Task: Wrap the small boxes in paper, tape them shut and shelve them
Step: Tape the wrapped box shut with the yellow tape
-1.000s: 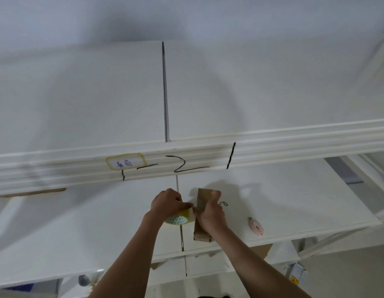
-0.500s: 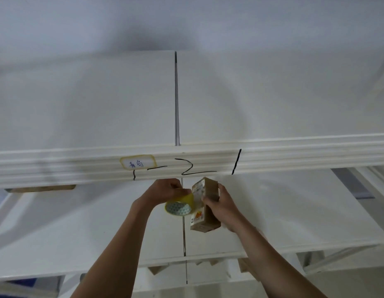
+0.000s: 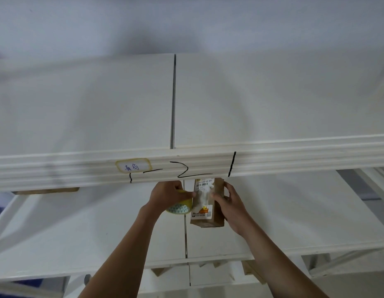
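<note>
White shelving fills the view against a pale wall, seen from above through a wide lens. An upper shelf (image 3: pixel 122 104) spans the middle of the frame, its two boards meeting at a dark seam. Along its ribbed front edge sits a yellow-bordered label (image 3: pixel 132 166) with blue handwriting, and beside it black marker strokes, among them a figure 2 (image 3: pixel 188 172).

Below that edge, at lower centre, a lower shelf (image 3: pixel 79 233) carries the work. The right hand (image 3: pixel 228 204) holds a small brown cardboard box (image 3: pixel 207 204) standing on end on this shelf; its grip is curled round the box, fingers over the right side and thumb on the front face. That front face bears a white shipping label with a barcode near the top and a small orange picture near the bottom.

Just left of the box, the left hand (image 3: pixel 168 193) has its grip clenched on a roll of yellow tape (image 3: pixel 180 204), whose core shows a pale green triangle pattern. The roll sits right against the box's left edge.

Pieces of brown cardboard (image 3: pixel 252 274) peek out beneath the lower shelf.
</note>
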Available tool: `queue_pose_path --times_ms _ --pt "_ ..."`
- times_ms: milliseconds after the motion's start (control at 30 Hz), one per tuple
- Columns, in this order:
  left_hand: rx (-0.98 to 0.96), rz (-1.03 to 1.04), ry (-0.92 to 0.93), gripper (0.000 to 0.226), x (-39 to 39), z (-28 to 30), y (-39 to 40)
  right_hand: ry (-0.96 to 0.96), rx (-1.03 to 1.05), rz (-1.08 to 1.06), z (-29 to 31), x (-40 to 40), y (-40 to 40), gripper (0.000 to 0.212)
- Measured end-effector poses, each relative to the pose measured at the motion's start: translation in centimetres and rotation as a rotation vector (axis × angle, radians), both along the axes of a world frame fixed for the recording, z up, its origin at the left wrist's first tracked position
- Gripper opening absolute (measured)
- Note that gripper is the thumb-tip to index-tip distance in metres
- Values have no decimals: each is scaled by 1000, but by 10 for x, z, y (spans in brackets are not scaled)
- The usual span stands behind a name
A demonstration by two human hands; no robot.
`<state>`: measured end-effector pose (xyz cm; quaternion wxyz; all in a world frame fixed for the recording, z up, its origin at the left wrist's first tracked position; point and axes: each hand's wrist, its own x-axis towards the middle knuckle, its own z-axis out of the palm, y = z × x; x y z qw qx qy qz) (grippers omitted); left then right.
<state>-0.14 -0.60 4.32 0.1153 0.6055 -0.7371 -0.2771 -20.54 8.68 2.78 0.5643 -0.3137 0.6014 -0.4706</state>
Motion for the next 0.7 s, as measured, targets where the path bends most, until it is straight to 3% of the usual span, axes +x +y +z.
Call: queue_pose_path --times_ms 133,267,433,567,700 --pt "-62 -1 -93 55 -11 -8 9 23 6 -13 -1 0 -2 52" --pt "-149 26 -80 44 -21 -11 15 12 46 -57 5 3 -4 51" --pt "-209 33 -110 36 -21 -8 18 147 59 -65 8 24 -9 82" --pt "-125 21 -113 44 -13 -11 15 64 121 -63 5 23 -10 80" --pt "131 -37 156 50 6 -16 5 14 164 -76 1 11 -6 77"
